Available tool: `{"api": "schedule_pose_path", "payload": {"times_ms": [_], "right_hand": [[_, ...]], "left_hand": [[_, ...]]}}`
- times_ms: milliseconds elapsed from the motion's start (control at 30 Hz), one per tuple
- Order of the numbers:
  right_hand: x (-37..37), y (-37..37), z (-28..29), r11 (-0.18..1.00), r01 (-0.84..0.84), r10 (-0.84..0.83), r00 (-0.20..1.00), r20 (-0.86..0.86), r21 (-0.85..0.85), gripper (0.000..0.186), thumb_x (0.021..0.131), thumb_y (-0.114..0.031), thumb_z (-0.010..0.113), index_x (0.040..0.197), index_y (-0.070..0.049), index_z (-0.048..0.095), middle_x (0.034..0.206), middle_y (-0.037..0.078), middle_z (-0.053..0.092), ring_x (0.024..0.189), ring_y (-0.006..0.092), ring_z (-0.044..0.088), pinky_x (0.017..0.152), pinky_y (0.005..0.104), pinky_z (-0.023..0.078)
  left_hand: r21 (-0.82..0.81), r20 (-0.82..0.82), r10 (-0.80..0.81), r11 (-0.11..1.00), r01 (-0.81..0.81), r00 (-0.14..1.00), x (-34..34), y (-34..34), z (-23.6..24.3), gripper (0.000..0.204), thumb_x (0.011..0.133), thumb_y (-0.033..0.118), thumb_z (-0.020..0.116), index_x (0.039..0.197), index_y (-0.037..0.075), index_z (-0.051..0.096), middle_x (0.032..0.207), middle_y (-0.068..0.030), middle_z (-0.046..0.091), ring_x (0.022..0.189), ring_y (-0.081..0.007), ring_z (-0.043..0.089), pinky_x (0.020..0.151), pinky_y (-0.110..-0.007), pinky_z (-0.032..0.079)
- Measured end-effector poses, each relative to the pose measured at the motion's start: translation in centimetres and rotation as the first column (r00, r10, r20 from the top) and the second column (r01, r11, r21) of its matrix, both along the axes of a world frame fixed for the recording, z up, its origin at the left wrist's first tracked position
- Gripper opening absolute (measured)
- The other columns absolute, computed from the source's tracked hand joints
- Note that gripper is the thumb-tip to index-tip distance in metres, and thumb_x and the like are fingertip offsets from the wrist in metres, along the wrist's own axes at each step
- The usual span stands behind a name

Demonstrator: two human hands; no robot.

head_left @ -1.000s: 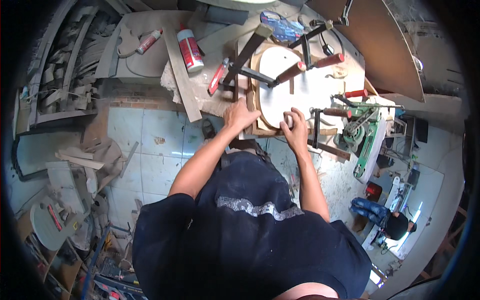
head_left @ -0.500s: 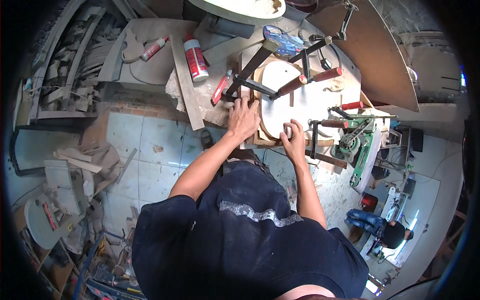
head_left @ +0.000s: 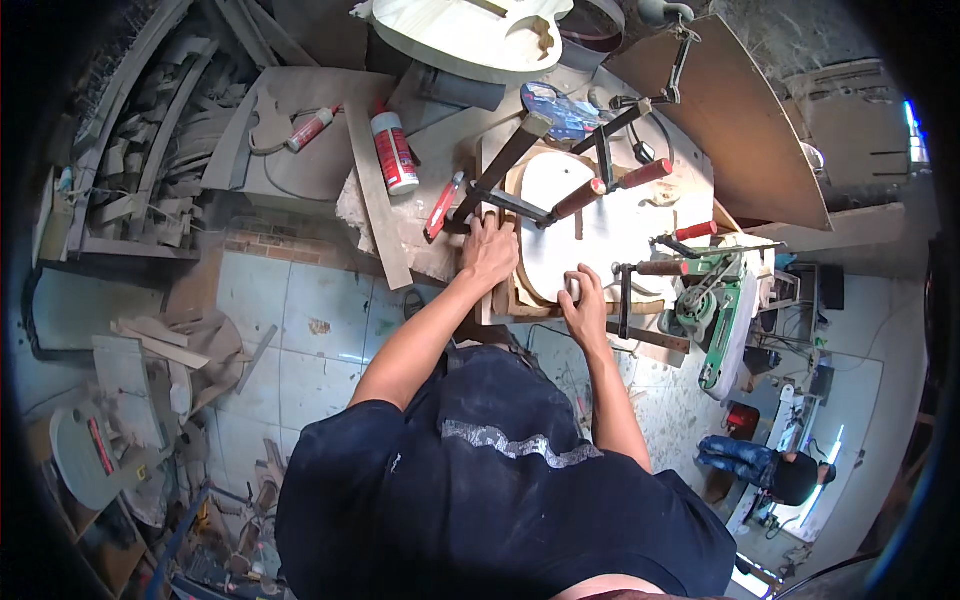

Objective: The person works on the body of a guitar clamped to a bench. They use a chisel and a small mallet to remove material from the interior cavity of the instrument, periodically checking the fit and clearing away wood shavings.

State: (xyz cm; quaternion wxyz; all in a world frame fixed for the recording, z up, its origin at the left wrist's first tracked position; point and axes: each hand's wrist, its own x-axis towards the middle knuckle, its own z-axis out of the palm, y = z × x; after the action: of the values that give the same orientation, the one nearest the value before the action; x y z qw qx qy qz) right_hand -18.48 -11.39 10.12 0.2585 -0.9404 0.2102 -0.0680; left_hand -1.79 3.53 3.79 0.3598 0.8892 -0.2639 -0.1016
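A pale guitar-shaped panel (head_left: 555,245) lies in a wooden form (head_left: 540,305) on the workbench. Several bar clamps with reddish-brown handles press on it, one clamp (head_left: 575,200) crossing its upper part. My left hand (head_left: 490,252) is at the form's left side, its fingers bent over a narrow wooden strip (head_left: 485,308) along that edge. By the panel's near edge, my right hand (head_left: 586,308) is closed in a pinch. A small pale piece (head_left: 573,287) shows between its thumb and fingers; its kind is unclear.
A red utility knife (head_left: 444,207), a red-and-white bottle (head_left: 394,153) and a long wooden slat (head_left: 377,195) lie left of the form. A green belt sander (head_left: 728,330) stands at right. Beyond are a guitar body (head_left: 470,35) and a large brown sheet (head_left: 740,120). Another person (head_left: 770,470) is far right.
The whole view has shifted slightly, so the bench appears lower. My left fingers have shifted a little along the strip's edge; my right hand keeps its pinch near the panel.
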Motion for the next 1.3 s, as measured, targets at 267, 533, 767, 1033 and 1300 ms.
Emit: {"api": "schedule_pose_path", "payload": {"times_ms": [267, 533, 767, 1033, 1300], "right_hand": [[0.1, 0.5, 0.6, 0.998, 0.018, -0.017, 1.000, -0.022, 0.052, 0.032, 0.084, -0.008, 0.066, 0.115, -0.005, 0.061, 0.137, 0.022, 0.050, 0.128, 0.0399, 0.048, 0.106, 0.0448, 0.040], [0.1, 0.7, 0.1, 0.999, 0.016, -0.017, 1.000, 0.007, 0.032, 0.033, 0.084, -0.009, 0.065, 0.116, -0.006, 0.060, 0.138, 0.020, 0.049, 0.128, 0.0391, 0.048, 0.106, 0.0439, 0.040], [-0.8, 0.2, -0.4, 0.998, 0.058, -0.060, 0.997, 0.048, 0.027, 0.033, 0.083, -0.010, 0.065, 0.115, -0.005, 0.060, 0.137, 0.022, 0.050, 0.129, 0.0400, 0.047, 0.107, 0.0460, 0.039], [-1.4, 2.1, 3.1, 0.968, 0.085, -0.082, 0.996, -0.022, 0.235, 0.044, 0.089, -0.023, 0.065, 0.127, -0.004, 0.056, 0.138, 0.024, 0.050, 0.125, 0.0392, 0.051, 0.104, 0.0432, 0.043], [-6.3, 1.5, 14.0, 0.650, -0.164, 0.230, 0.973, 0.013, 0.742, 0.043, 0.092, -0.031, 0.067, 0.121, 0.000, 0.062, 0.120, 0.014, 0.066, 0.112, 0.0272, 0.062, 0.098, 0.0365, 0.047]], "left_hand": [[-0.152, -0.324, 0.096, 0.977, -0.152, 0.941, 1.4, -1.6, -2.8, 0.043, 0.095, 0.035, 0.047, 0.112, 0.001, 0.068, 0.129, -0.0280, 0.056, 0.125, -0.0489, 0.042, 0.109, -0.053, 0.033], [-0.091, -0.574, 0.128, 0.972, -0.218, 0.809, 2.9, -2.8, -3.8, 0.052, 0.090, 0.042, 0.052, 0.116, 0.000, 0.067, 0.145, -0.0332, 0.037, 0.136, -0.0512, 0.029, 0.114, -0.055, 0.023], [0.017, -0.495, 0.175, 0.981, -0.192, 0.851, 1.0, -3.5, -0.3, 0.056, 0.086, 0.051, 0.056, 0.119, 0.007, 0.068, 0.137, -0.0333, 0.046, 0.134, -0.0528, 0.030, 0.114, -0.061, 0.020], [0.018, -0.277, 0.209, 0.977, -0.213, 0.938, 1.8, -3.0, -2.1, 0.064, 0.083, 0.053, 0.063, 0.118, 0.000, 0.065, 0.126, -0.0343, 0.056, 0.124, -0.0495, 0.047, 0.108, -0.054, 0.032], [-0.013, -0.229, 0.106, 0.994, -0.112, 0.967, -0.6, -2.2, 0.1, 0.058, 0.089, 0.043, 0.066, 0.127, 0.000, 0.055, 0.129, -0.0314, 0.048, 0.126, -0.0458, 0.039, 0.108, -0.052, 0.030]]}}
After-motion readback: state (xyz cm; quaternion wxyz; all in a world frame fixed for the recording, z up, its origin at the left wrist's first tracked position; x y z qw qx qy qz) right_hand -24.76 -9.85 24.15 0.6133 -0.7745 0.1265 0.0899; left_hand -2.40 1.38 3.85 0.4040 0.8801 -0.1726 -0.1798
